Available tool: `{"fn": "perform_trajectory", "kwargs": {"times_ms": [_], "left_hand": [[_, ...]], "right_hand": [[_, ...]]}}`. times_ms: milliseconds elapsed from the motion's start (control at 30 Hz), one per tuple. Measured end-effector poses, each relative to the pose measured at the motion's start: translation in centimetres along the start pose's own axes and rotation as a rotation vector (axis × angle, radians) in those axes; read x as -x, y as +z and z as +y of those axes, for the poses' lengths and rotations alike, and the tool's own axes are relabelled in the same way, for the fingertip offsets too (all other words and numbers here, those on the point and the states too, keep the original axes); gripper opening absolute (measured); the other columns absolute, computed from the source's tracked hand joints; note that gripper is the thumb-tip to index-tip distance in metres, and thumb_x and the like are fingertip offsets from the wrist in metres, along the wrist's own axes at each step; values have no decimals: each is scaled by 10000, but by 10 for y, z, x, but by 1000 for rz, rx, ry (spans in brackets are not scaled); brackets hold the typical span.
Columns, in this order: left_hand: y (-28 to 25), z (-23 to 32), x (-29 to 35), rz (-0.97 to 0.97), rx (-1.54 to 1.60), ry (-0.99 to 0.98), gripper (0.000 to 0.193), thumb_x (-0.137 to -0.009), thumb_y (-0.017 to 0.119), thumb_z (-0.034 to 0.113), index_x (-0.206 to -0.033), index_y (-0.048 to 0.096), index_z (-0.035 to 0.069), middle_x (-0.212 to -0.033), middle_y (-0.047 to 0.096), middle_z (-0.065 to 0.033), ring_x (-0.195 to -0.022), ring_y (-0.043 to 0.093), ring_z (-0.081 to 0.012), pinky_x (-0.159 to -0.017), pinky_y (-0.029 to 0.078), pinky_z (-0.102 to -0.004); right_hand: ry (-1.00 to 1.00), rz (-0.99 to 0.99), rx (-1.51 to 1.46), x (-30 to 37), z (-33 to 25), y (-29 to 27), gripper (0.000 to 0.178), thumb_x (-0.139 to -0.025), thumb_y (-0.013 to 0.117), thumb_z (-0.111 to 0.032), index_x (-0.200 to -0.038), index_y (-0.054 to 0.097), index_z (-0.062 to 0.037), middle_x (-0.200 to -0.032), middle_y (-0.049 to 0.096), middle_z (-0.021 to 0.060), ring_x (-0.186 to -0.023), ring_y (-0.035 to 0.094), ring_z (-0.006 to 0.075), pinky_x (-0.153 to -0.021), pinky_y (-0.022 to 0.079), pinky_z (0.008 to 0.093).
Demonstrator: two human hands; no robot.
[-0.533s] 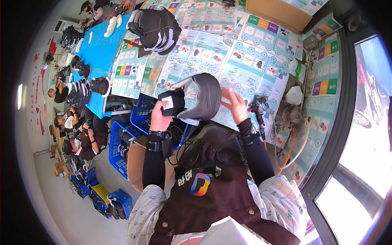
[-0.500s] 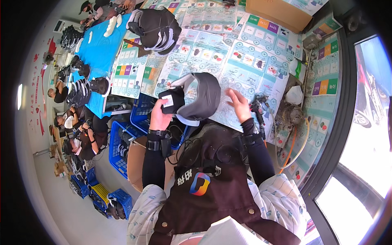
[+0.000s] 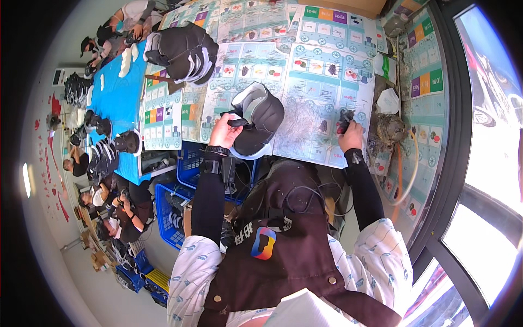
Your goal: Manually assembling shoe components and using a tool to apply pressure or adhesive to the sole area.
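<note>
My left hand is closed on the black tongue of a dark grey shoe. The shoe has a pale inner lining and a whitish sole edge, and it rests or hovers just over the front of the printed sheets; I cannot tell which. At the right of the sheets, my right hand is wrapped round a small dark hand tool with a reddish part. Fingers hide much of that tool, so its exact kind does not show. Further back lies a stack of dark shoe pieces with white strips.
Printed sheets cover the worktable. Left of it stands a blue-topped table with shoes and white sole-like pieces. Blue crates are below. A pale hose hangs at the right beside a window. Co-workers sit at the left.
My right hand has moved right and closed on the dark tool. The shoe has turned, its opening now facing up, and my left hand has shifted slightly up. My view has swung somewhat.
</note>
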State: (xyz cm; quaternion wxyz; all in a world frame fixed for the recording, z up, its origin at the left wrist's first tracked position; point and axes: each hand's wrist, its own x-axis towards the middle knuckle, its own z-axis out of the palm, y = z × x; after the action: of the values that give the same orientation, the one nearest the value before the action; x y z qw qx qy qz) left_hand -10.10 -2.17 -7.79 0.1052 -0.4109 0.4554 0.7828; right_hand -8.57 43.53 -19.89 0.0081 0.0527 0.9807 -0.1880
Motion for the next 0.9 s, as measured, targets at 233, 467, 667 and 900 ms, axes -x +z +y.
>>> {"fn": "perform_trajectory", "kwargs": {"times_ms": [233,467,667,900], "left_hand": [[25,-4,-21,23,-18,-17,137,-896,688,150,-956,621,47,-910,683,-102,-877,662,-229,-817,572,-364],[35,-8,-29,-2,-65,-2,137,-905,684,160,-967,606,66,-934,656,-72,-895,661,-208,-804,580,-367],[29,-11,-30,13,-44,-39,152,-907,683,156,-984,592,62,-930,640,-73,-893,657,-215,-816,584,-376],[26,-8,-27,39,-55,-37,166,-901,696,154,-987,591,57,-927,636,-86,-894,655,-224,-828,585,-391]], "right_hand": [[228,-609,-1218,10,-90,-105,256,-794,648,-22,-1047,683,-9,-818,711,73,-744,672,154,-630,539,312],[-23,-381,-1007,8,-118,-100,190,-772,688,-82,-948,670,-14,-771,680,134,-709,647,247,-709,511,357],[-156,-453,-933,12,-116,-120,202,-793,709,-93,-982,681,-30,-767,676,145,-689,627,249,-704,498,368],[-268,-563,-932,14,-95,-106,240,-792,721,-109,-1010,672,-20,-769,651,161,-717,634,270,-704,491,379]]}}
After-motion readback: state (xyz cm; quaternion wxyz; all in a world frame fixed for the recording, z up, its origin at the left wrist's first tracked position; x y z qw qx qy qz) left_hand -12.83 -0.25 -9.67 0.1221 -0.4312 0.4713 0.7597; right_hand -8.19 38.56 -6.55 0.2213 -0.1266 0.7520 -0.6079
